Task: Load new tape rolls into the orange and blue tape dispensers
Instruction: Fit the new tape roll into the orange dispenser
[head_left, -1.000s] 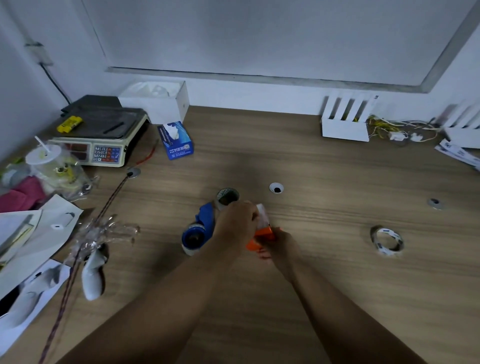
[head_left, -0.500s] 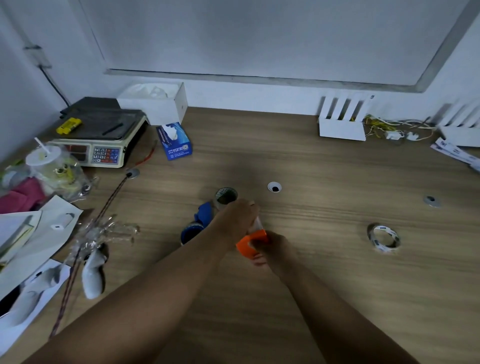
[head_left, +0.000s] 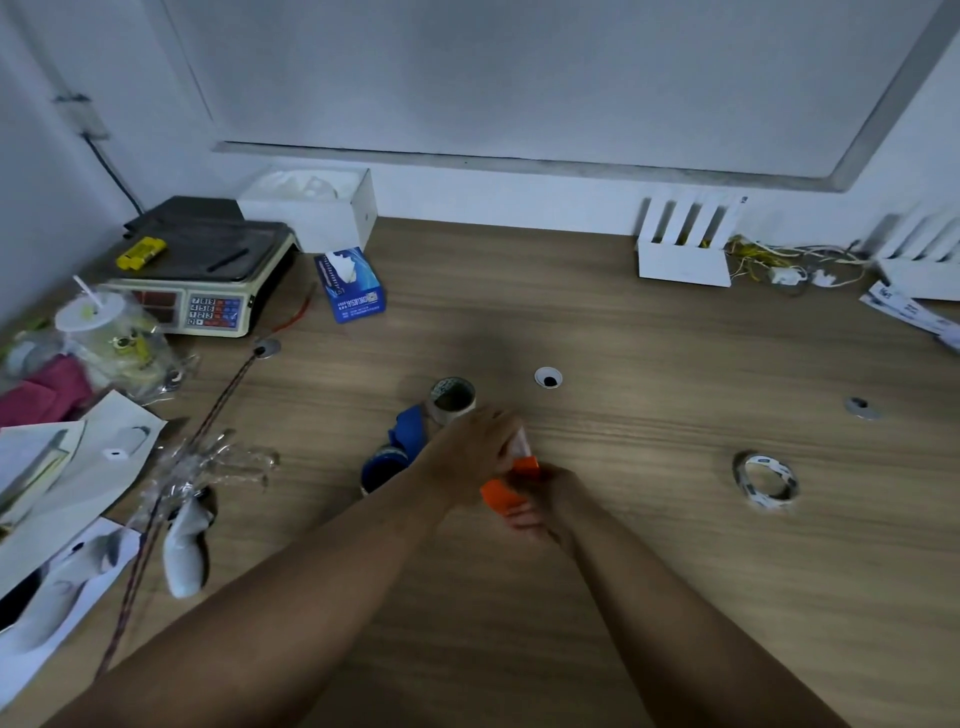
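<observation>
At the middle of the wooden desk both my hands hold the orange tape dispenser (head_left: 506, 491). My right hand (head_left: 550, 501) grips its lower part from the right. My left hand (head_left: 475, 452) closes over its top, where a pale piece (head_left: 519, 444) sticks out. The blue tape dispenser (head_left: 395, 449) lies just left of my left hand, partly hidden by my forearm. A tape roll (head_left: 451, 399) stands upright behind it. Far to the right, an empty-looking tape ring (head_left: 766, 480) lies flat.
A weighing scale (head_left: 200, 283), a white box (head_left: 311, 205) and a blue packet (head_left: 350, 283) stand at the back left. Papers, crumpled film (head_left: 208, 462) and a cord crowd the left edge. White holders (head_left: 683, 241) and wires sit at the back right.
The orange dispenser has tilted and shifted slightly toward me between my hands. My left hand now covers more of its top.
</observation>
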